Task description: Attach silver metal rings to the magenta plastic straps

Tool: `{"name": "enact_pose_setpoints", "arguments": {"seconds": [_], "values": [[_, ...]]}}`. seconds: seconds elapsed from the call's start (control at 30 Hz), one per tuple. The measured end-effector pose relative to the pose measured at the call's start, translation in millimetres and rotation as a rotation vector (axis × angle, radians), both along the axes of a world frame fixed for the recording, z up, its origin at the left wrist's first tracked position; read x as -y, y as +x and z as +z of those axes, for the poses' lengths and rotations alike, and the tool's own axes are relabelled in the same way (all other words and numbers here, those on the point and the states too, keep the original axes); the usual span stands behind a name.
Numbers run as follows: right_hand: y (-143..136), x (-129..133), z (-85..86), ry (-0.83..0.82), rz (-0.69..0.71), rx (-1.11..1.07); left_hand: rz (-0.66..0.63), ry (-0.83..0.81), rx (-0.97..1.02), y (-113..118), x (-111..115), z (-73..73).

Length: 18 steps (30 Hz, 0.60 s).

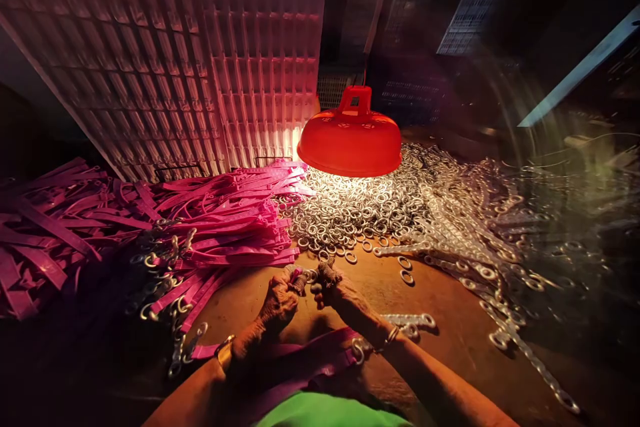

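Metal ring [311, 274] is being pinched between both hands under the red lamp [350, 137], for light. Left hand [277, 303] fingers are closing on a pink strap end [299, 280]; right hand [334, 285] fingers are gripping the ring.

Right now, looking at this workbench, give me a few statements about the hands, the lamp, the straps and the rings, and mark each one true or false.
1. The red lamp hangs lit over the pile of metal rings. True.
2. The pink straps are heaped on the right of the table. False: they lie on the left; the right side holds rings and chains.
3. The left hand and right hand meet close together near the table's middle. True.
4. Both hands rest flat and apart. False: they pinch something small between them.
5. The white grid panels lie flat on the table. False: they lean upright behind the straps.
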State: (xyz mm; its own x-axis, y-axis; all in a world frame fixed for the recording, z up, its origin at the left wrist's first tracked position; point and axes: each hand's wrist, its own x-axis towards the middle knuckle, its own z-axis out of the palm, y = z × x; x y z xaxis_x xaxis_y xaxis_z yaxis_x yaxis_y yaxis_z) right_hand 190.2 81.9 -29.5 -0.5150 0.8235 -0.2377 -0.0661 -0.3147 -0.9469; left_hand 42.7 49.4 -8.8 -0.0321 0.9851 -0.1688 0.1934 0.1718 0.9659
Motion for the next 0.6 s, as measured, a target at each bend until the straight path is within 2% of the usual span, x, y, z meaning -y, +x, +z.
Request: {"name": "enact_pose_setpoints", "arguments": {"seconds": [0.17, 0.3, 0.37, 0.43, 0.5, 0.6], "values": [[0.1, 6.0, 18.7, 0.116, -0.049, 0.122, -0.056, -0.037, -0.034, 5.2, 2.7, 11.7], [-1.1, 7.3, 13.0, 0.209, -0.050, 0.195, -0.088, -0.004, -0.086, 3.3, -2.0, 3.3], [-2.1, 7.9, 6.5, 0.389, -0.126, 0.296, -0.098, 0.030, -0.055, -1.9, -4.9, -3.7], [-3.0, 8.8, -0.1, 0.626, -0.216, 0.400, -0.153, 0.001, 0.064, -10.4, -6.0, -10.1], [-3.5, 9.0, -4.5, 0.798, -0.201, 0.430, -0.218, -0.070, 0.191, -20.4, -5.7, -14.7], [-3.7, 2.1, -1.0, 0.832, -0.105, 0.333, -0.200, -0.108, 0.221, -30.0, -6.3, -17.4]]}}
